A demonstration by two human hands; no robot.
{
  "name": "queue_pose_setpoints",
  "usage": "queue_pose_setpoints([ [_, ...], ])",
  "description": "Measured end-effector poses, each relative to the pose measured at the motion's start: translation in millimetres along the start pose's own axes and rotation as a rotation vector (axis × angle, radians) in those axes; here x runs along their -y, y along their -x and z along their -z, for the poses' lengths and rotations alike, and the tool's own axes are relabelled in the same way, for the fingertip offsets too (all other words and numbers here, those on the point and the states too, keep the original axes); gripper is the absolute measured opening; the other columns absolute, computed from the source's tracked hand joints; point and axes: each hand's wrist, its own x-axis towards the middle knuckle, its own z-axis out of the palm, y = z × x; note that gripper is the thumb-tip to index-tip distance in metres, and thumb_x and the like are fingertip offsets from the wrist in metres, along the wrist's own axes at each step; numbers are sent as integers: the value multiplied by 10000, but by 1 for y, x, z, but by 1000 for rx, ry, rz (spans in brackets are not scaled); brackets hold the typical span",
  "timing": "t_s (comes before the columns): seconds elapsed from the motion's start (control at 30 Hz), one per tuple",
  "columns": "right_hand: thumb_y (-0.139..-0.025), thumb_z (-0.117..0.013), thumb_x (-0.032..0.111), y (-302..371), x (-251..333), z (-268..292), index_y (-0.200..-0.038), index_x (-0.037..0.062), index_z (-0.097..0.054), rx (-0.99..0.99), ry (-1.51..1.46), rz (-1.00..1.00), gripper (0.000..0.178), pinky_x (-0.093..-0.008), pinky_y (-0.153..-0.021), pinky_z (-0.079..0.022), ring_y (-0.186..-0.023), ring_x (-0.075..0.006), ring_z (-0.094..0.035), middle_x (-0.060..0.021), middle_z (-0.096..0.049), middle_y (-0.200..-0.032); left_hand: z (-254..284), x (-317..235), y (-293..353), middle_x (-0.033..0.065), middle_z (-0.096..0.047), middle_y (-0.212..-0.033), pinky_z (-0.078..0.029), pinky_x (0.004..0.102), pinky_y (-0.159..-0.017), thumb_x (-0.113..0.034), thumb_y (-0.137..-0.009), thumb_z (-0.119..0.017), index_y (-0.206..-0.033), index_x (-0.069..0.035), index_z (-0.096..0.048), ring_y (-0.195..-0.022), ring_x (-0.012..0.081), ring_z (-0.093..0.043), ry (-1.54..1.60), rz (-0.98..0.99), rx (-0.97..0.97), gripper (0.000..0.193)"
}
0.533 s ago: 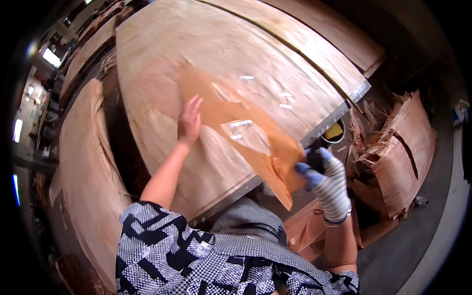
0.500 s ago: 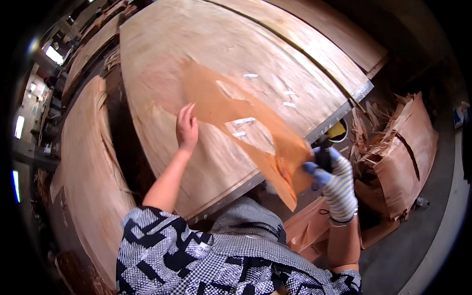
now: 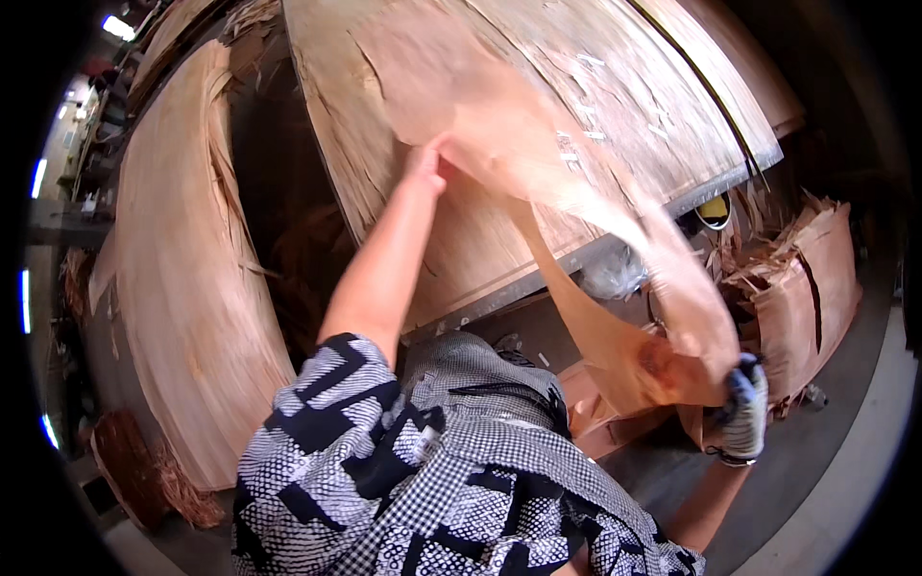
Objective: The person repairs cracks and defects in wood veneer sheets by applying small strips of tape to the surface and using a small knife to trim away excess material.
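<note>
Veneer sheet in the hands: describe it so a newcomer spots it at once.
Start at the big flat wooden board filling the upper middle. Over its near edge hangs a thin orange-brown veneer sheet, gripped by the bare left hand above and the gloved right hand lower right. Unlike the stacked sheets around it, it is lifted, curling and translucent.

A: Hands?
B: Left hand, bare, grips the upper edge of a thin veneer sheet, lifted off the big plywood panel. Right hand, gloved, clamps the sheet's lower end past the panel's near-right edge.
A: Surroundings?
B: Veneer stack left, scrap pile right.
</note>
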Motion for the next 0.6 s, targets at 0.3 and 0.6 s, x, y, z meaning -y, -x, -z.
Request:
queue_pose_setpoints([
  [0.3,-718,-633,77,34,-113,-70,-819,64,-557,16,187,-258,127,-206,-361,-332,-398,-70,-414,18,-517,-600,124,-63,61,147,-591,-967,-554,356,-619,-120,-851,-525,-1078,50,-460,-792,237,-625,-377,51,148,290],
  [0.6,-746,-607,381,56,-99,-122,-1050,25,-533,-319,1353,-128,473,-408,-755,-450,-905,-360,-557,-211,-588,-992,196,-45,78,61,-595,-828,-532,333,-626,-154,-813,-596,-931,-37,-531,-694,163,-594,-480,275,93,179],
])
